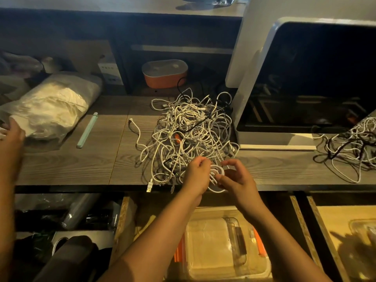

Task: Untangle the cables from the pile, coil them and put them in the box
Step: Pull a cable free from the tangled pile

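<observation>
Fingers point(229, 163) pinch white coil point(218, 170) above wooden desktop point(81, 165).

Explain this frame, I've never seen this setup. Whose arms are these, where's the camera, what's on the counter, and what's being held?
There is no robot here. A person wears one wide-angle camera on the head, looking down at their own two hands, and that is the only view. On the wooden counter lies a tangled pile of mostly white cables. A second tangle sits to the right, in front of a white appliance. The left hand and right hand both hold a coiled white cable at the counter's front edge, apparently winding it. Below, an open drawer holds a clear plastic box, likely where the coils go.
</observation>
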A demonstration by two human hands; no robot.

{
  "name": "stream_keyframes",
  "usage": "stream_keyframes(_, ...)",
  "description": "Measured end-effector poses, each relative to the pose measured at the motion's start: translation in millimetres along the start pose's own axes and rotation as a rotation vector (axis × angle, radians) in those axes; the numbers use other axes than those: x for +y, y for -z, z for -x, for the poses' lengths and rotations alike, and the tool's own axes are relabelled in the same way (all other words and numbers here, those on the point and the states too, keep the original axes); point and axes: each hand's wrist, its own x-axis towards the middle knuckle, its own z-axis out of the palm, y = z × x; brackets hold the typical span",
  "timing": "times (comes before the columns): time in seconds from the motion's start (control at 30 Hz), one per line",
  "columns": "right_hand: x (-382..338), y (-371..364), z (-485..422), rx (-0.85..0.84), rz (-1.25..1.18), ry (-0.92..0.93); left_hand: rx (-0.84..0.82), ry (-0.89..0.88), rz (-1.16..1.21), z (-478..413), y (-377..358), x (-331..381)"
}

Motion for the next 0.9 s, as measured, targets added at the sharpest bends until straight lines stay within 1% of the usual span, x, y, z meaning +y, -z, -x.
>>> stream_keyframes(0.07, -1.2, 2.5, 0.2, -0.039, 0.338, 0.157, 0.024, 0.035, 0.015, -0.3, -2.6, -1.3)
stream_keyframes(0.1, -3.9, 5.3, -0.6, -0.055, 0.447, 0.21, 0.028, 0.053, 0.005, -0.5, -3.6, -2.8)
stream_keyframes(0.23, -17.0, 15.4, -5.3, -0.229, 0.655, 0.299, 0.003, 0.157, 0.077, -1.2, -7.5, -11.9)
stream_keyframes(0.3, -19.1, 18.2, -9.4, -0.283, 0.759, 0.36, 0.029, 0.18, 0.128, 0.2, -9.3, -15.9)
stream_keyframes(0.37, -18.0, 19.8, -11.5, -0.307, 0.833, 0.42, 0.058, 0.187, 0.162, 1.9, -9.8, -17.3)
stream_keyframes(0.43, -13.6, 19.5, -11.4, -0.267, 0.882, 0.51, 0.092, 0.176, 0.175, 0.3, -8.1, -16.0)
stream_keyframes(0.5, -8.9, 15.7, -9.4, -0.171, 0.874, 0.623, 0.124, 0.136, 0.186, -0.3, -4.7, -8.3)
stream_keyframes(0.57, -6.5, 8.5, -6.5, -0.066, 0.814, 0.698, 0.151, 0.075, 0.169, 0.1, -3.3, -2.5)
stream_keyframes(0.63, -5.8, 2.2, -6.4, 0.036, 0.716, 0.731, 0.171, 0.015, 0.123, 4.3, -4.0, 0.7)
stream_keyframes(0.7, -5.8, -2.0, -6.8, 0.113, 0.598, 0.718, 0.193, -0.015, 0.096, 8.3, -5.1, 1.7)
stream_keyframes(0.8, -3.9, -6.9, -7.9, 0.22, 0.478, 0.667, 0.203, 0.016, 0.192, 12.2, -8.5, 6.8)
stream_keyframes(0.9, -1.0, -10.8, -6.2, 0.309, 0.456, 0.641, 0.183, 0.127, 0.304, 11.4, -14.5, 11.0)
